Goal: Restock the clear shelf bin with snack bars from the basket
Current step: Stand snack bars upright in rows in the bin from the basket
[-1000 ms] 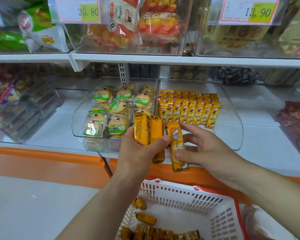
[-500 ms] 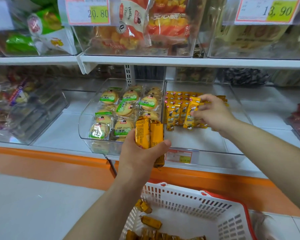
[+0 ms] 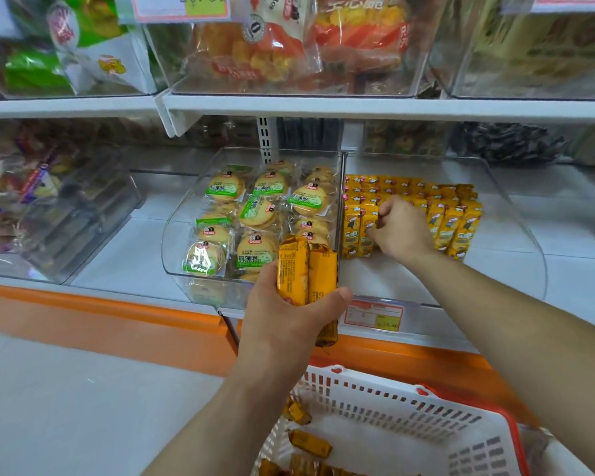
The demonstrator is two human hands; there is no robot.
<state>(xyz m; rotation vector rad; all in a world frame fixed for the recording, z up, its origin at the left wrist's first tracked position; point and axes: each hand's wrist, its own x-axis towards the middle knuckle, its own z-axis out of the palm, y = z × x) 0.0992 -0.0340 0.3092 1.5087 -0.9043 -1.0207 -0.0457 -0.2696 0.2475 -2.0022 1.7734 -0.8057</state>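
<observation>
Left hand clenched round two yellow-orange foil-wrapped snack bars, held above white slotted plastic basket. Right hand inside clear curved-front shelf bin, fingers curled against upright bar rows; cannot tell whether it grasps one. Loose bars lie in the basket.

The lower white shelf runs across the middle of the frame, with an orange front strip and a price tag on its edge. Three clear bins stand on it: a blurred left bin, a centre biscuit bin, and just beside it the snack-bar bin. The upper shelf carries more clear upper bins.
</observation>
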